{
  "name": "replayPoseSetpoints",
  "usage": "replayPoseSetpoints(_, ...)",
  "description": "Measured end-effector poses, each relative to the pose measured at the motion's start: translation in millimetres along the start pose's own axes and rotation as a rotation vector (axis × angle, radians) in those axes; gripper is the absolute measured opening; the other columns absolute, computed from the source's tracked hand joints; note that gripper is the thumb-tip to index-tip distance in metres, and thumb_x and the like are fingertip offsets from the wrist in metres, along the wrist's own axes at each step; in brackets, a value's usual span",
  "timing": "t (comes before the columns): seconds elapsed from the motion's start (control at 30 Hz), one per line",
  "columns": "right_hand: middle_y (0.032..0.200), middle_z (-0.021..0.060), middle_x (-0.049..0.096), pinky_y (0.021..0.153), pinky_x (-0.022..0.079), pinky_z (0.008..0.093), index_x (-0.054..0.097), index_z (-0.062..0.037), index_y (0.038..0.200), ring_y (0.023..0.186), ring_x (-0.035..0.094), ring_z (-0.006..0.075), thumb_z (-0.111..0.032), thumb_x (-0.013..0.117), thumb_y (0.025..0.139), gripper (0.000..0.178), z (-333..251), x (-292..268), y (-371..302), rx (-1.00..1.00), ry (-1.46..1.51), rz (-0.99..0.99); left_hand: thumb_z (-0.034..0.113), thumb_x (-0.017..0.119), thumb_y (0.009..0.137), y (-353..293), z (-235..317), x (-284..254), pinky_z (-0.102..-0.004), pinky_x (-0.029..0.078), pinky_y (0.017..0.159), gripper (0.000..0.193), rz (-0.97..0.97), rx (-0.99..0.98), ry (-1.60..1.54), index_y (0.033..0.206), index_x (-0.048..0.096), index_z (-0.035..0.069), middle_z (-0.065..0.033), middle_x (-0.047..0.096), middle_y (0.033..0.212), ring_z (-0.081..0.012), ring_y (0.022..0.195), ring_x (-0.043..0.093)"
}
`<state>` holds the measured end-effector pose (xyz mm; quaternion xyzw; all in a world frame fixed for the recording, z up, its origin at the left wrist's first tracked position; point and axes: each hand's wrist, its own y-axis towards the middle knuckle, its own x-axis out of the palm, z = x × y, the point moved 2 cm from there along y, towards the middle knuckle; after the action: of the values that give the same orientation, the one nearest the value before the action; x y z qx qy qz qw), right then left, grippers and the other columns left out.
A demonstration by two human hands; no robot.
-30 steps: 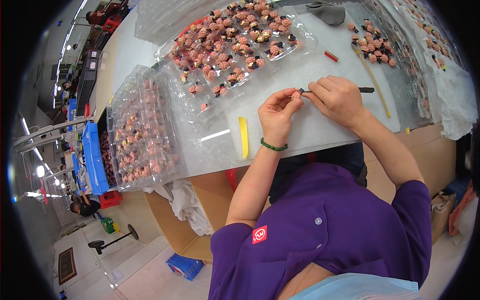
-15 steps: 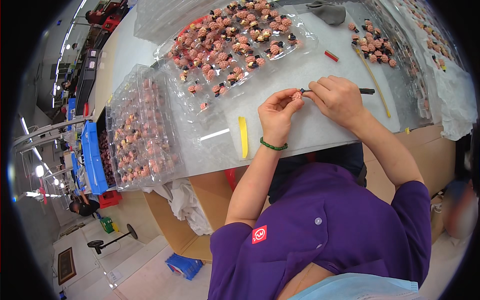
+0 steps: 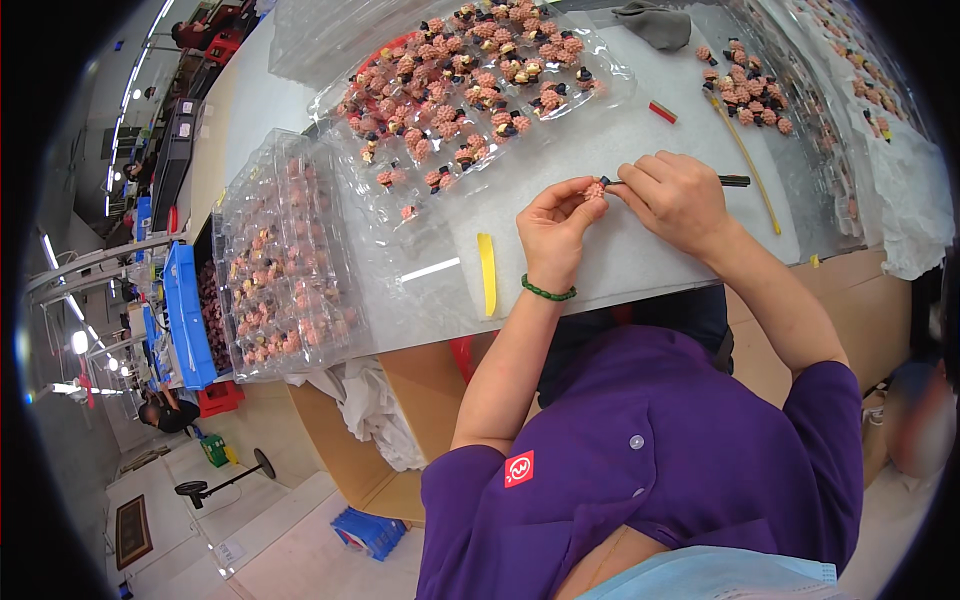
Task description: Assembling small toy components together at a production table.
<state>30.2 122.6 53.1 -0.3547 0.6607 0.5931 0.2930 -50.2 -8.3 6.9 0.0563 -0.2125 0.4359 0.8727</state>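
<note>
My left hand (image 3: pixel 556 222) pinches a small pink flower-shaped piece (image 3: pixel 595 189) between thumb and fingertips above the white table (image 3: pixel 640 260). My right hand (image 3: pixel 675 195) grips a thin dark tool (image 3: pixel 733 181) whose tip meets the pink piece. A green bead bracelet (image 3: pixel 548 292) circles my left wrist. Just behind the hands lies a clear plastic tray (image 3: pixel 470 90) scattered with several pink and black pieces. A yellow flat stick (image 3: pixel 487 273) rests on the table to the left of my left wrist.
A stack of clear trays (image 3: pixel 285 260) filled with pink pieces stands at the table's left end, beside blue crates (image 3: pixel 185 315). A small pile of pink pieces (image 3: pixel 745 95), a long yellow rod (image 3: pixel 748 165), a red bit (image 3: pixel 662 111) and more trays lie right. Cardboard boxes (image 3: pixel 420 400) sit beneath.
Both hands have stayed at the same spot over the table. The left fingers have turned the pink piece slightly against the tool tip.
</note>
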Motion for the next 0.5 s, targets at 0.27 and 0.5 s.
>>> replayPoseSetpoints(0.27,0.063,0.0016,0.053,0.047,0.042,0.0307,0.060,-0.0083,0.078,0.055,0.053,0.0169,-0.020,0.068,0.070,0.016,1.0,-0.2,-0.7,0.000,0.029,-0.020,-0.010,0.063,0.073,-0.1,0.3,-0.1,-0.0242,0.051,0.070,0.024,-0.004,-0.008,0.004,0.097,0.060,-0.007,-0.0108,0.064,0.088,-0.0137,0.077,0.061)
replayPoseSetpoints(0.5,0.060,0.0004,0.050,0.049,0.043,0.0288,0.056,-0.0108,0.070,0.056,0.053,0.0158,-0.023,0.065,0.072,0.015,0.5,-0.9,0.7,-0.015,0.009,0.008,-0.010,0.063,0.073,-0.2,1.7,1.7,-0.0240,0.051,0.070,0.024,0.005,-0.005,0.003,0.097,0.061,-0.007,-0.0104,0.064,0.087,-0.0135,0.078,0.061)
